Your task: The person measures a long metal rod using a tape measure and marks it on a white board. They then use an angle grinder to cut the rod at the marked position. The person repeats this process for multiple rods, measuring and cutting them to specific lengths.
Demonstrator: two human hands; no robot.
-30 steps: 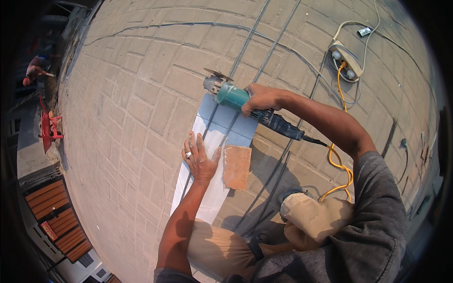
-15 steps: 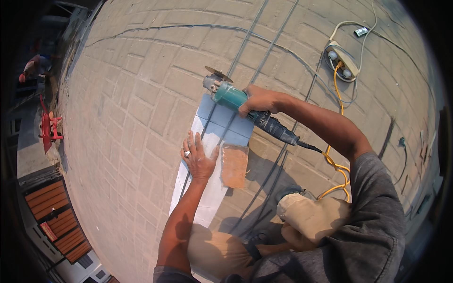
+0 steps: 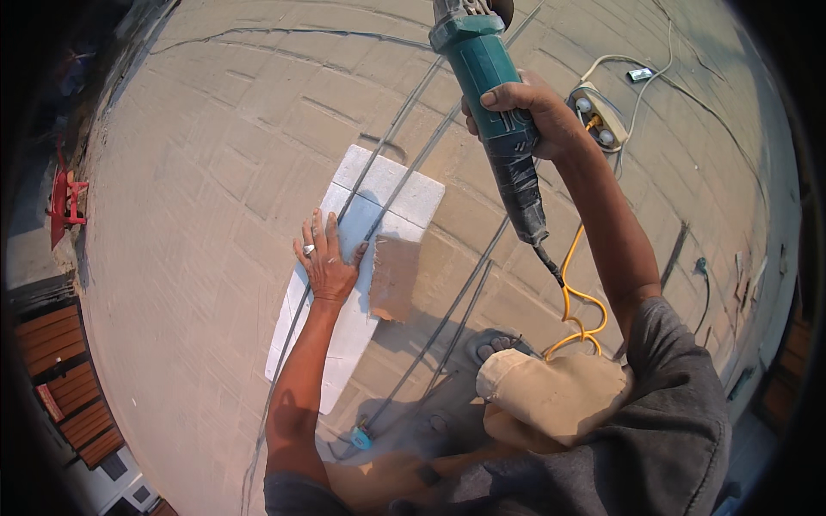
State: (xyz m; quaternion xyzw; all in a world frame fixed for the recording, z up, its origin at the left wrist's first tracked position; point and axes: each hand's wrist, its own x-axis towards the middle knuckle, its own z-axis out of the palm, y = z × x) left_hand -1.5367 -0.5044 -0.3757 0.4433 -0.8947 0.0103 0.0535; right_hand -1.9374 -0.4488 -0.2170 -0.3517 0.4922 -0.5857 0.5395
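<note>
My right hand [image 3: 542,107] grips a teal and black angle grinder [image 3: 483,73], raised upright at the top, its disc partly cut off by the picture edge. My left hand [image 3: 327,268] lies flat, fingers spread, on a white tile-like slab [image 3: 417,196] with marked lines across it. Two thin metal rods [image 3: 404,172] run lengthwise over the slab, one passing by my left fingers. Beside this hand, a brown rectangular piece [image 3: 396,279] with a rough lower edge rests at the slab's right side.
A power strip [image 3: 613,116] lies on the paving at upper right, with a yellow cord [image 3: 570,297] running toward the grinder's lead. A loose plug [image 3: 702,263] is farther right. By my legs is a small teal object [image 3: 360,437]; a red object [image 3: 62,202] stands far left.
My right hand has lifted the grinder up and to the right, away from the slab's far end, and turned it upright. My left hand stays on the slab.
</note>
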